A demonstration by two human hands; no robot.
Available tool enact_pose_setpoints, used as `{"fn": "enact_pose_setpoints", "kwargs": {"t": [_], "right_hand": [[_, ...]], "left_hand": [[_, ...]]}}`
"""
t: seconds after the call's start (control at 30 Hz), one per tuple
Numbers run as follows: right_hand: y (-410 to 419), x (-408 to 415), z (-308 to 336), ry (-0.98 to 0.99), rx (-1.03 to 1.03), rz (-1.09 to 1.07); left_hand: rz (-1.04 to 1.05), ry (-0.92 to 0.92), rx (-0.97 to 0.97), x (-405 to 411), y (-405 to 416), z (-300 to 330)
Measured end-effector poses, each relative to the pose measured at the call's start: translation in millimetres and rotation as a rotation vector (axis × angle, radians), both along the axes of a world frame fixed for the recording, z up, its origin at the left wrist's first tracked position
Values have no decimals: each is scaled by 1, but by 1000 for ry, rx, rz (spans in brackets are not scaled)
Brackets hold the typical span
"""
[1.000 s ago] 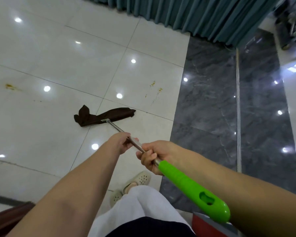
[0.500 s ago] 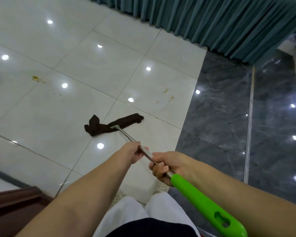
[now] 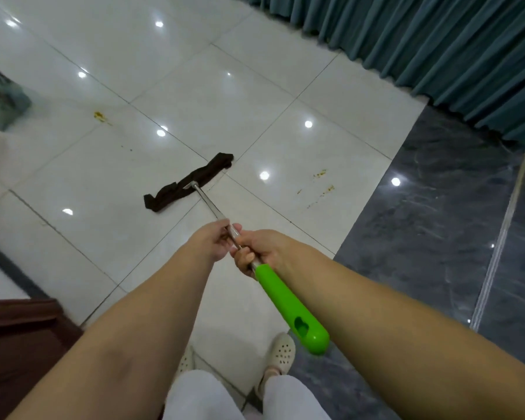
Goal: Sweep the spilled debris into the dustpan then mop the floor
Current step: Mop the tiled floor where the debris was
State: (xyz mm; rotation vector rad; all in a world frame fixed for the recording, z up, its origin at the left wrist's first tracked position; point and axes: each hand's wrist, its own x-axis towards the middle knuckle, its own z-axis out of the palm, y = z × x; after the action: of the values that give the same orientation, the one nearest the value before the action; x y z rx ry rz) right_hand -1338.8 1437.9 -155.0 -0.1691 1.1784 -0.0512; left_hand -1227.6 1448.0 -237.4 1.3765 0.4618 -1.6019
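Mop with dark brown cloth head lay flat on the glossy white tile floor, its metal pole running back to a green plastic grip. Left hand and right hand each had fingers curled round the pole, touching. Yellow-brown stains sat right of the head; another stain lay far left. Teal curtain hung behind.

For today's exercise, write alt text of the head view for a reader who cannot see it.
Both hands, left hand ahead of right hand, grip a mop whose dark cloth head rests on white floor tiles, between yellowish stains on either side.
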Motion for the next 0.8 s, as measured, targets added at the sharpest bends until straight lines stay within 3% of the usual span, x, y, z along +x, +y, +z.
{"fn": "enact_pose_setpoints", "kwargs": {"t": [0.37, 0.53, 0.8], "right_hand": [[3, -128, -7, 21, 36, 112], [38, -177, 19, 38, 58, 70], [100, -241, 70, 66, 120, 49]], "left_hand": [[-79, -69, 15, -109, 9, -9], [-289, -94, 22, -150, 37, 17], [-475, 79, -16, -208, 95, 38]]}}
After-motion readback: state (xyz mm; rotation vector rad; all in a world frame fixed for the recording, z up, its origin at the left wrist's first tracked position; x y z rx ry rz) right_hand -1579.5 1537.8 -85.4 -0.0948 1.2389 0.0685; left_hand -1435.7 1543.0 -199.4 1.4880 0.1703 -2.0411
